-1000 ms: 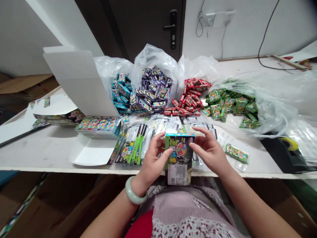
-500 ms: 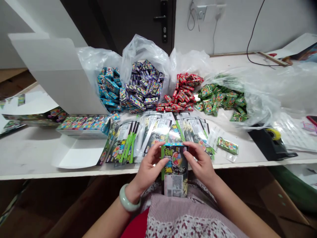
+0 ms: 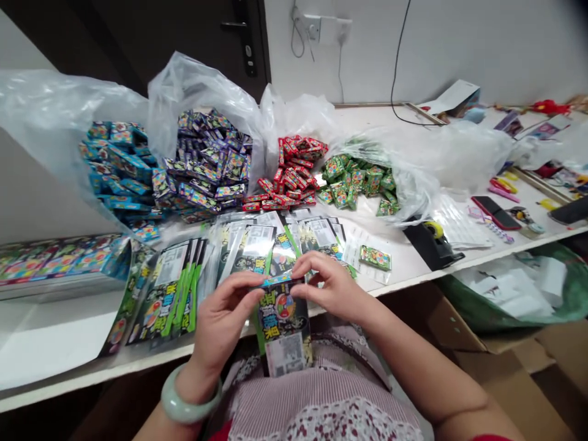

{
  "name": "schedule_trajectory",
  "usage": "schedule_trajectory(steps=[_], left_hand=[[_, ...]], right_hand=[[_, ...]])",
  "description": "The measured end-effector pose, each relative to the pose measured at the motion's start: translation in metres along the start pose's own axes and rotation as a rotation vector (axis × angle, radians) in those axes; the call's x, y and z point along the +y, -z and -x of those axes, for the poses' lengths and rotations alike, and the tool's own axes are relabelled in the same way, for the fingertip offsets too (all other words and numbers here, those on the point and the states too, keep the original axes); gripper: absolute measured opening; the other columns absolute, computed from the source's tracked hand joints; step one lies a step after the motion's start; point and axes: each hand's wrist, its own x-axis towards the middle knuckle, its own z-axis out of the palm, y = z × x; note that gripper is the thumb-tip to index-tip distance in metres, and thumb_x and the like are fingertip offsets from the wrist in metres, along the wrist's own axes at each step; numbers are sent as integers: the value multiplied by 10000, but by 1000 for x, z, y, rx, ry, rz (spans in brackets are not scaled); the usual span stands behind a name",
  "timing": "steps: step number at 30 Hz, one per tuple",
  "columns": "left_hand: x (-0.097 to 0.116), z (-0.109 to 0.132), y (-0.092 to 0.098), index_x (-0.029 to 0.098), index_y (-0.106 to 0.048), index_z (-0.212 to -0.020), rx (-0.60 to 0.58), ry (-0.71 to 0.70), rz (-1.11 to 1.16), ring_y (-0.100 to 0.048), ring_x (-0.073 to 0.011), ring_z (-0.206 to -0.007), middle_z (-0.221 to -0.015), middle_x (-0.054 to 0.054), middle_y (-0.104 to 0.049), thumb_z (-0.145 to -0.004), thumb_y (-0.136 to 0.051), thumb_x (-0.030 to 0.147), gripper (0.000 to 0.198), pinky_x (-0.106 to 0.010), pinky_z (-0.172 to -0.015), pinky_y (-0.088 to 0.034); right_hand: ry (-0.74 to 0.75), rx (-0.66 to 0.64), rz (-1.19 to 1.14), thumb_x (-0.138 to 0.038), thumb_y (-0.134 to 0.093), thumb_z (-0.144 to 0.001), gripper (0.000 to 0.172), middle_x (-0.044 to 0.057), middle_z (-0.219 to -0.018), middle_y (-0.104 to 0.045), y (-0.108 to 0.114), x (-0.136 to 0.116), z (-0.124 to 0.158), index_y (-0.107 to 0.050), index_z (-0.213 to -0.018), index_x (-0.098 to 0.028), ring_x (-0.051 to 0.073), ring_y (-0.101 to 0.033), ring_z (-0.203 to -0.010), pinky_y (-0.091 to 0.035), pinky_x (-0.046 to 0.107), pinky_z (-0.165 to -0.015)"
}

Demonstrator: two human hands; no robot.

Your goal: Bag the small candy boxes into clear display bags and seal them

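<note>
A black printed packet (image 3: 285,315) with a colour wheel and a pale label hangs upright over my lap at the table's front edge. My left hand (image 3: 223,318) pinches its upper left side, thumb on the front. At its upper right corner my right hand (image 3: 326,285) is closed, thumb and forefinger on the edge. Along the top, between both hands, runs a blue printed strip (image 3: 277,280); whether it belongs to the packet or is a separate piece I cannot tell. Just behind lie several flat packets (image 3: 250,245) of the same print, with a fanned stack (image 3: 172,288) to the left.
Plastic bags hold blue packets (image 3: 124,168), purple packets (image 3: 214,162), red packets (image 3: 291,174) and green packets (image 3: 361,180). One green packet (image 3: 375,257) lies apart. A tape dispenser (image 3: 434,242) and a phone (image 3: 496,212) are right. An open display box (image 3: 59,331) stands left.
The view has swung to the right, bringing more of the table's right end into sight. Both hands keep their hold on the black packet, which now leans slightly.
</note>
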Motion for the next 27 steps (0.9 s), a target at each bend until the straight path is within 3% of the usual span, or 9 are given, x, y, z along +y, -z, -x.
schedule_trajectory(steps=[3,7,11,17,21,24,27], left_hand=[[10,-5,-5,194,-669,-779,7,-4,6,-647,-183,-822,-815,-35,-681,-812,-698,284,100,-282,-730,-552],[18,-12,-8,177,-636,-753,38,111,-11,-588,-133,-660,-717,-11,-638,-783,-684,275,113,-244,-602,-502],[18,-15,-6,175,-597,-726,1,202,-1,-508,-104,-575,-662,7,-583,-767,-677,283,141,-227,-519,-430],[11,-9,7,189,-597,-718,-167,82,107,-586,-169,-773,-779,-39,-617,-846,-641,311,182,-329,-721,-509],[1,0,19,204,-654,-830,-250,25,66,-616,-203,-926,-933,-70,-658,-903,-600,320,148,-408,-868,-507],[-7,6,20,221,-648,-907,-247,-18,19,-615,-201,-957,-950,-52,-657,-877,-644,277,64,-460,-1005,-440],[-9,9,15,216,-618,-918,-190,-12,9,-603,-176,-886,-902,-35,-626,-879,-631,249,53,-423,-962,-474]], right_hand=[[-49,-21,-25,-309,-682,-822,138,25,-911,-624,0,-2,-1,-591,-821,-206,142,-600,-833,-494,250,-625],[-210,-49,-119,-311,-687,-798,147,4,-787,-624,-3,-2,-11,-597,-819,-197,112,-565,-642,-479,248,-552],[-247,-129,-147,-337,-676,-807,183,-6,-703,-609,-5,0,-20,-583,-746,-192,107,-551,-559,-455,245,-495],[-64,-167,44,-314,-604,-893,186,26,-768,-635,0,-3,-14,-605,-742,-205,162,-606,-731,-505,312,-657],[133,-163,169,-250,-595,-914,36,50,-967,-647,-1,4,1,-624,-900,-233,183,-618,-922,-509,362,-818],[213,-65,223,-203,-592,-910,76,46,-1000,-633,-9,12,11,-607,-969,-248,179,-615,-940,-512,363,-830],[216,-2,228,-185,-569,-915,112,43,-983,-633,-14,17,15,-600,-999,-252,186,-611,-952,-514,365,-824]])
